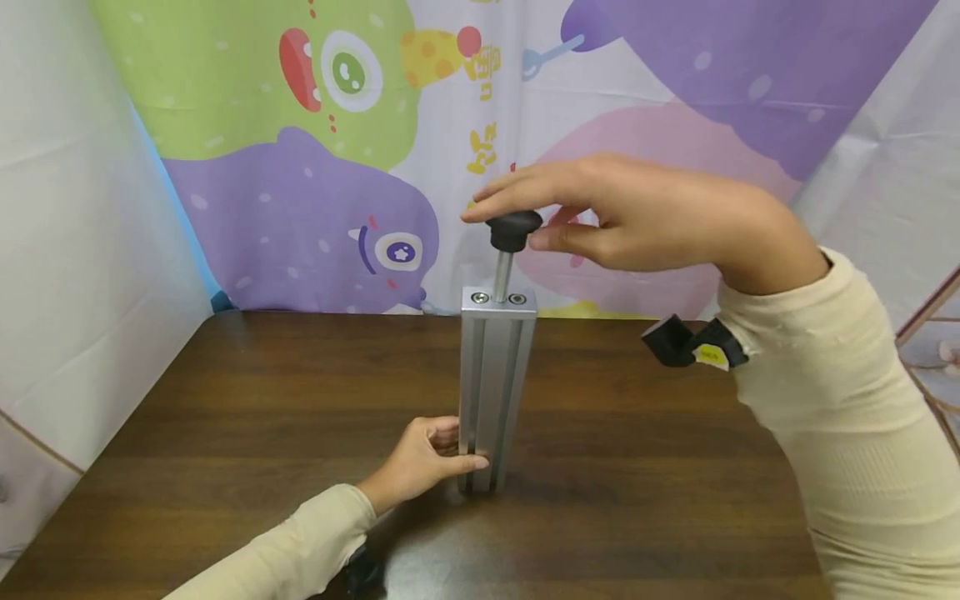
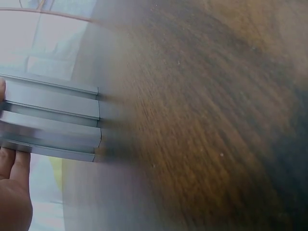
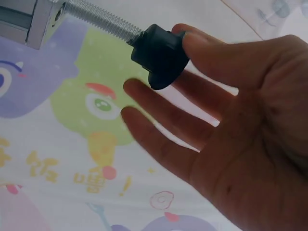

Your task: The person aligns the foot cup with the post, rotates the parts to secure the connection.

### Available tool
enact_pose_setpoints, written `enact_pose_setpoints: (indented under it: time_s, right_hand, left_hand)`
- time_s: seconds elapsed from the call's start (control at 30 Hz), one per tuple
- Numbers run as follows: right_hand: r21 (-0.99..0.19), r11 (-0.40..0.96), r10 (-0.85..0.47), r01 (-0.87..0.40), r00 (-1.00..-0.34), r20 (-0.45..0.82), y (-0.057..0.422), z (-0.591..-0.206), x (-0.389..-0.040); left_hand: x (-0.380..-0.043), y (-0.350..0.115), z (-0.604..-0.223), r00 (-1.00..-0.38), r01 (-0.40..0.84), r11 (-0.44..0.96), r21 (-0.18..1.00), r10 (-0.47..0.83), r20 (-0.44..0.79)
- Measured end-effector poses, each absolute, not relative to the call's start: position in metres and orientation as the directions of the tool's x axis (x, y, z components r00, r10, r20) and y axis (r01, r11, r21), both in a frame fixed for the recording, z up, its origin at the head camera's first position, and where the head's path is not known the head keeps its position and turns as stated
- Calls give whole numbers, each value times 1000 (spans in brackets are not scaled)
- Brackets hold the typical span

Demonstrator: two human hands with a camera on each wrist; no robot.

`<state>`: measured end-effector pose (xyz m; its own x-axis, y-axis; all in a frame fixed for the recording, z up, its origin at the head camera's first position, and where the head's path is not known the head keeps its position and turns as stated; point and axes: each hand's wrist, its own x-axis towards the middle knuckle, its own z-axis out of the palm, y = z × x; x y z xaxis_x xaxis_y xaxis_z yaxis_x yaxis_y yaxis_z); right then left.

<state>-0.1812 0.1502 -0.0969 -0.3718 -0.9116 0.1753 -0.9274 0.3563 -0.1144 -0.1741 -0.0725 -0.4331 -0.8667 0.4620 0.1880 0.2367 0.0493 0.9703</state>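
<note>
An aluminium extrusion profile (image 1: 492,383) stands upright on the wooden table (image 1: 637,467), with grooves along its sides and two screws in its top plate. From that plate rises the threaded rod (image 3: 103,21) of a black levelling foot (image 1: 513,230). My left hand (image 1: 415,463) grips the profile near its lower end, thumb across the front face and fingers behind. Above, my right hand (image 1: 630,212) pinches the edge of the foot between thumb and index finger. Its other fingers stretch out beside the foot in the right wrist view.
A printed cartoon curtain (image 1: 300,217) hangs behind the table's back edge. White cloth (image 1: 67,208) closes off the left side, and more hangs at the right. A black wrist mount (image 1: 693,343) sticks out from the right sleeve.
</note>
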Motion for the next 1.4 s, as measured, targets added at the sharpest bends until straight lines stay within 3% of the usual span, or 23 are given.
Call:
enact_pose_setpoints:
  time_s: [0.13, 0.3, 0.53, 0.63, 0.83, 1.17, 1.3, 1.4]
  right_hand:
    - [-109, 333, -917, -937, -349, 192, 148, -97, -184]
    - [-83, 386, -897, -919, -395, 198, 143, -95, -182]
    - [-111, 690, -662, -716, -685, 305, 128, -101, -165]
    - [-118, 788, -513, -604, -751, 416, 119, -109, -159]
    - [-121, 872, -349, -475, -775, 527, 105, -125, -156]
    - [-148, 875, -331, -460, -795, 508, 102, -127, -157]
    - [-191, 827, -422, -529, -809, 409, 111, -121, -158]
    - [-206, 717, -595, -666, -739, 316, 123, -115, -162]
  left_hand:
    - [-173, -72, -433, -872, 233, 53, 971, 454, 184]
    - [-173, -72, -434, -873, 238, 55, 970, 449, 189]
    - [-173, -68, -434, -872, 238, 49, 970, 451, 191]
    - [-174, -67, -433, -870, 242, 47, 969, 453, 195]
    - [-175, -69, -433, -868, 241, 50, 969, 457, 193]
    - [-177, -73, -434, -862, 235, 52, 971, 473, 183]
    - [-178, -73, -434, -858, 240, 40, 970, 475, 193]
    - [-178, -73, -434, -858, 245, 33, 969, 473, 201]
